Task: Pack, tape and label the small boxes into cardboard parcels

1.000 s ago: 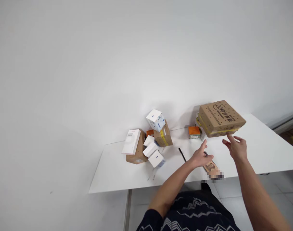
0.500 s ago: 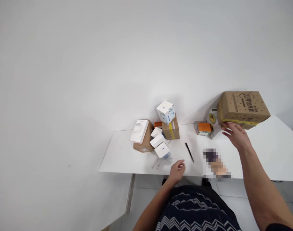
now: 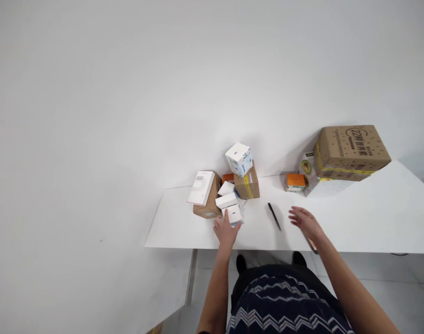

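Note:
My left hand (image 3: 227, 232) is at the front of a small white box (image 3: 232, 213). Its index finger lies along the box's left side and the thumb is at the right front corner, so the fingers grip it. Behind that box are two more white boxes, one of them a white carton (image 3: 226, 200). My right hand (image 3: 305, 221) is over the table with loosely spread fingers and nothing in them. Under its wrist, the edge of a flat dark-rimmed object (image 3: 312, 246) shows, mostly hidden. A black pen (image 3: 274, 216) lies between my hands.
Left, a flat white box (image 3: 201, 188) rests on a brown carton (image 3: 209, 209). A patterned white box (image 3: 238, 159) tops a taped carton (image 3: 247, 184). Right, a large cardboard box (image 3: 353, 152) sits on an avocado-print box (image 3: 311, 181), beside an orange box (image 3: 295, 182). A wall stands behind the table (image 3: 382, 218).
My right hand has left the large cardboard box and moved down and left. My left hand has moved left onto the small white box, which has shifted slightly left.

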Tool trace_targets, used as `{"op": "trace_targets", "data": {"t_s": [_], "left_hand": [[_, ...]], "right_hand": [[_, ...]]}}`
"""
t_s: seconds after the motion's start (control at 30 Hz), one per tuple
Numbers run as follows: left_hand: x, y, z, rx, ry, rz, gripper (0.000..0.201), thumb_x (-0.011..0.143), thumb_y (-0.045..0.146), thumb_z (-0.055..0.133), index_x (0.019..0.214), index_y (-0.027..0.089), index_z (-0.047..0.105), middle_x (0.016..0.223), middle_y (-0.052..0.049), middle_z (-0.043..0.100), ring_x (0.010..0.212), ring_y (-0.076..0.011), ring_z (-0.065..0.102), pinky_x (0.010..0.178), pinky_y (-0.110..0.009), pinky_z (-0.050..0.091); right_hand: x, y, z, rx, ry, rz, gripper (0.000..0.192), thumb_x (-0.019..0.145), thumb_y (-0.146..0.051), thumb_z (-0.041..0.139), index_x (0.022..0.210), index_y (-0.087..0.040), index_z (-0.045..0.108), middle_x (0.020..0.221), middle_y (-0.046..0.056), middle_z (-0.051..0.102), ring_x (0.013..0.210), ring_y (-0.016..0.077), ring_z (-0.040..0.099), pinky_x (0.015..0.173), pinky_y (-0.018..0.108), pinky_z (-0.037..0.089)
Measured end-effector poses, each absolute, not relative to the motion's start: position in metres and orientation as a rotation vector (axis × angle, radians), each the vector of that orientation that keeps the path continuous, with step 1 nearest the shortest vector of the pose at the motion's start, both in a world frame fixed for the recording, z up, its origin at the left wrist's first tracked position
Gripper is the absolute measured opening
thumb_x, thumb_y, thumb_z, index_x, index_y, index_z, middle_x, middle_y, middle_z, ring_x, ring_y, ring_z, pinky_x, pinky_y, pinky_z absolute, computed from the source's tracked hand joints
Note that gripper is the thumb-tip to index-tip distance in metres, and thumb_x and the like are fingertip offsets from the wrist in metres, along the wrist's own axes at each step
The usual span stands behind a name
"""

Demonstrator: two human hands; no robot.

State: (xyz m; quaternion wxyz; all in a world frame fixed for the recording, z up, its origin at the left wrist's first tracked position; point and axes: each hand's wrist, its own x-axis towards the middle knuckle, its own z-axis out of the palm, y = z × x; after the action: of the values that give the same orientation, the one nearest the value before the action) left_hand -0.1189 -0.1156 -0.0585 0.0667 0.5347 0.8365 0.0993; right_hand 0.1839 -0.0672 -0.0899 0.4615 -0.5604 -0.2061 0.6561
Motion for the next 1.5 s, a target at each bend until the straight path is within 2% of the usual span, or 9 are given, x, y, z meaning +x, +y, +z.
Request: {"op": "trace_targets", "data": {"t_s": [0.23,0.4,0.53,0.63,0.8,0.97,1.17,1.3,1.5], "left_hand": [[-0.122,-0.117,-0.065,1.769,2.109,0.364,0.063,0.072,0.029,0.068,0.128,0.02,0.04,0.149,-0.015,0.018,0.133,-0.0313,0.033,0.101,-0.041,0.038],[-0.103,-0.122,-0.068,1.697,1.909,0.544,0.06,0.071,0.02,0.064,0.127,0.019,0.039,0.137,-0.013,0.035,0.122,-0.0252,0.046,0.098,-0.037,0.042],[-0.075,-0.132,-0.071,1.555,1.775,0.626,0.077,0.069,0.023,0.065,0.137,0.023,0.029,0.136,-0.011,0.035,0.11,-0.0215,0.053,0.089,-0.032,0.048],[-0.061,-0.137,-0.076,1.428,1.796,0.664,0.075,0.067,0.025,0.068,0.134,0.022,0.033,0.13,-0.011,0.038,0.099,-0.0185,0.056,0.083,-0.03,0.05],[-0.057,-0.138,-0.082,1.421,1.749,0.751,0.069,0.063,0.023,0.071,0.125,0.021,0.04,0.133,-0.01,0.041,0.119,-0.0226,0.047,0.093,-0.032,0.045],[-0.058,-0.137,-0.083,1.359,1.769,0.694,0.072,0.067,0.028,0.069,0.131,0.022,0.035,0.132,-0.011,0.049,0.12,-0.0248,0.048,0.098,-0.036,0.04],[-0.052,-0.141,-0.081,1.434,1.869,0.686,0.091,0.063,0.028,0.071,0.141,0.021,0.025,0.143,-0.013,0.037,0.132,-0.0271,0.035,0.108,-0.038,0.029],[-0.046,-0.139,-0.078,1.528,1.925,0.602,0.094,0.061,0.03,0.074,0.141,0.023,0.026,0.145,-0.014,0.031,0.135,-0.0307,0.027,0.11,-0.045,0.024],[-0.044,-0.134,-0.073,1.519,1.87,0.771,0.071,0.07,0.026,0.066,0.135,0.019,0.038,0.127,-0.012,0.05,0.125,-0.0256,0.041,0.107,-0.039,0.031]], "right_hand": [[0.118,-0.119,-0.12,-1.478,-0.735,2.007,0.026,0.071,-0.041,0.068,0.084,-0.02,0.059,0.083,0.003,0.064,0.061,0.0104,0.06,0.052,0.021,0.046],[0.092,-0.114,-0.116,-1.499,-0.936,1.934,0.032,0.075,-0.036,0.06,0.103,-0.023,0.057,0.086,0.001,0.061,0.066,0.0116,0.061,0.053,0.022,0.045],[0.092,-0.103,-0.115,-1.555,-0.942,1.759,0.038,0.074,-0.027,0.052,0.113,-0.025,0.053,0.084,0.0,0.06,0.069,0.0128,0.062,0.059,0.024,0.048],[0.1,-0.102,-0.119,-1.599,-0.924,1.737,0.039,0.073,-0.025,0.049,0.112,-0.024,0.055,0.085,0.001,0.061,0.068,0.0129,0.062,0.059,0.024,0.048],[0.104,-0.109,-0.122,-1.581,-0.921,1.761,0.046,0.074,-0.025,0.048,0.119,-0.024,0.051,0.089,0.002,0.062,0.068,0.0129,0.064,0.058,0.023,0.048],[0.108,-0.101,-0.132,-1.783,-1.248,1.587,0.042,0.082,-0.026,0.041,0.122,-0.021,0.049,0.093,0.004,0.065,0.071,0.014,0.066,0.061,0.025,0.05],[0.126,-0.086,-0.151,-2.061,-1.518,1.232,0.037,0.082,-0.023,0.05,0.117,-0.015,0.053,0.102,0.012,0.061,0.092,0.0225,0.062,0.082,0.033,0.045],[0.126,-0.085,-0.159,-2.173,-1.665,1.117,0.036,0.085,-0.03,0.051,0.116,-0.012,0.051,0.116,0.019,0.053,0.095,0.0257,0.061,0.08,0.033,0.043],[0.121,-0.085,-0.166,-2.201,-1.847,1.096,0.027,0.088,-0.019,0.042,0.113,-0.014,0.049,0.107,0.016,0.059,0.094,0.0254,0.061,0.076,0.032,0.04]]}}
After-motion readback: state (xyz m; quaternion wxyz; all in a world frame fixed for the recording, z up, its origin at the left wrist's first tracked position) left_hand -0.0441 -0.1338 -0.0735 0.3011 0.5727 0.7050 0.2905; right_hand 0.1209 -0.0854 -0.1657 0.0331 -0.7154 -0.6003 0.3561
